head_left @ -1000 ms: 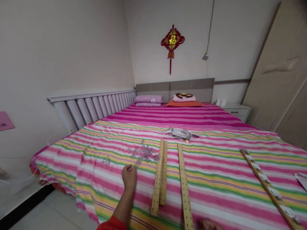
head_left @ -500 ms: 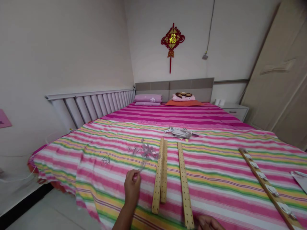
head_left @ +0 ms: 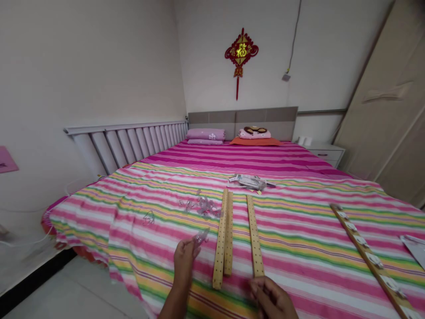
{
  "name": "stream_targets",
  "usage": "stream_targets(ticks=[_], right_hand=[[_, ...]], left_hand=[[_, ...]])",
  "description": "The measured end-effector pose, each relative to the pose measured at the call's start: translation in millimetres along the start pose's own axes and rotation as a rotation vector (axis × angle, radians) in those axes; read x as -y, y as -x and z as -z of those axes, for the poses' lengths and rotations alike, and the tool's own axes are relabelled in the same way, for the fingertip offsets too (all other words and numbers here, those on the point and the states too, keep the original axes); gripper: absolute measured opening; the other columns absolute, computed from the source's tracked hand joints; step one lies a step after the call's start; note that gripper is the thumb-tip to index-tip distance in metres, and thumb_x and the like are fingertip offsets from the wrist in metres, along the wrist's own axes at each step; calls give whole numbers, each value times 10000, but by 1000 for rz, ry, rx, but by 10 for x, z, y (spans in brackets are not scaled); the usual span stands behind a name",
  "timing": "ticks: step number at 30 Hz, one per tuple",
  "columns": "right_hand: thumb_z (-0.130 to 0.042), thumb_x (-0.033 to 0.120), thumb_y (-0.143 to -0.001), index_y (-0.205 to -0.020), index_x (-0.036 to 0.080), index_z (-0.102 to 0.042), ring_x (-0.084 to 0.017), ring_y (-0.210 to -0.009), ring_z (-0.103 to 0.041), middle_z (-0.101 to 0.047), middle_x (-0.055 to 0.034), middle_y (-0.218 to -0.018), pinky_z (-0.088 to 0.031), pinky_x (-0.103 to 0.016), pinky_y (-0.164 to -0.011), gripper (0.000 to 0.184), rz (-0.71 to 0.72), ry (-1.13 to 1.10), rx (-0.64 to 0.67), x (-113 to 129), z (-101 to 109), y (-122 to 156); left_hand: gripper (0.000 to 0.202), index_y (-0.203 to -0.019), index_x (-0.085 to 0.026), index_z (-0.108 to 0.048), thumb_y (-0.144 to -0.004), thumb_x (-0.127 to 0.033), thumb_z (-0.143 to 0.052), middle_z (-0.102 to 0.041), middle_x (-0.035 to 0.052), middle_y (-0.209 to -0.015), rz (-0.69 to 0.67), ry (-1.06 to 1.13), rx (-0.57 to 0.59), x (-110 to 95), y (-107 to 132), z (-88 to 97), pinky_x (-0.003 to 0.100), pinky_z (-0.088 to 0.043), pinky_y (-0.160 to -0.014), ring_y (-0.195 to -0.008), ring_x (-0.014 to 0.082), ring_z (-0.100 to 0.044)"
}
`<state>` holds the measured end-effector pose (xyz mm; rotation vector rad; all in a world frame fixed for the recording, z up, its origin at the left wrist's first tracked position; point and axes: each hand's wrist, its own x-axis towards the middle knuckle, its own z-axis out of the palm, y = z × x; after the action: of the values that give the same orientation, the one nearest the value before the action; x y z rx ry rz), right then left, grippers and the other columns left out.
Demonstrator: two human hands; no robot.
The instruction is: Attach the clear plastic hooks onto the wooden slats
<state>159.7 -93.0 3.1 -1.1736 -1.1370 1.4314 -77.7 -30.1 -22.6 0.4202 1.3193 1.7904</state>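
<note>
My left hand [head_left: 186, 254] pinches a small clear plastic piece [head_left: 201, 238] between thumb and fingertips, just above the striped sheet. To its right lie two perforated wooden strips [head_left: 220, 248] side by side. A third perforated wooden strip [head_left: 255, 239] lies apart from them. My right hand [head_left: 272, 296] is over the near end of that third strip, hiding it. Its fingers are curled together, and what they hold, if anything, is hidden. Beyond my left hand lies a loose pile of clear plastic pieces [head_left: 206, 206].
A wooden rail with several white fittings [head_left: 361, 241] lies at the right, beside a white packet [head_left: 413, 248]. Farther back is a plastic bag of parts [head_left: 249, 182]. A thin wire-like tangle [head_left: 149, 217] rests at left. The striped sheet [head_left: 299, 266] covers the bed.
My right hand has come up from the bottom edge onto the third strip's near end. My left hand has turned slightly, and the clear piece in it now shows more plainly.
</note>
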Motion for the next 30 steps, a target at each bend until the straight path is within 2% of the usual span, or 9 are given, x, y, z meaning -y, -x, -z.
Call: stream_targets(ticks=[4,7,13,19,24,30], right_hand=[[-668,554,-675,-798,184,-658,-75,-421,-423,-563,29,-572,-352,-207,-413,391,42,20,92,107,-188,-98],[-674,535,-679,-884,180,-669,-98,-486,-495,-669,-35,-749,-396,-223,-442,410,73,17,148,158,-323,-221],[-732,500,-604,-988,168,-640,-67,-414,-502,-684,-80,-922,-389,-229,-410,516,7,-35,180,130,-492,-431],[-718,352,-637,-1203,231,-522,-49,-409,-550,-545,-149,-1295,-414,-237,-425,611,-39,-155,341,100,-705,-645],[-678,291,-664,-1267,225,-457,-69,-469,-604,-451,-182,-1389,-415,-231,-436,646,-71,-164,325,30,-778,-772],[-686,281,-653,-1229,235,-492,-75,-481,-615,-422,-167,-1421,-432,-235,-427,609,-74,-154,304,-33,-762,-818]], left_hand=[[141,-701,-168,-520,-676,-212,-652,-720,92,-853,97,78,86,-38,60,-29,325,-567,-720,-815,205,-701],[124,-675,-174,-501,-705,-201,-618,-725,113,-846,125,130,103,-26,87,-50,371,-563,-768,-815,221,-705],[113,-665,-170,-488,-727,-159,-582,-720,94,-829,158,235,159,-38,106,-107,405,-549,-828,-806,221,-707],[118,-705,-167,-469,-753,-106,-558,-701,66,-791,190,242,176,2,126,-148,393,-557,-790,-806,222,-706],[151,-768,-187,-435,-765,-148,-580,-689,57,-875,219,229,167,51,92,-120,390,-560,-723,-810,241,-705],[314,-814,-212,-400,-707,-305,-680,-689,45,-884,150,163,214,50,68,-135,395,-524,-779,-809,235,-701]])
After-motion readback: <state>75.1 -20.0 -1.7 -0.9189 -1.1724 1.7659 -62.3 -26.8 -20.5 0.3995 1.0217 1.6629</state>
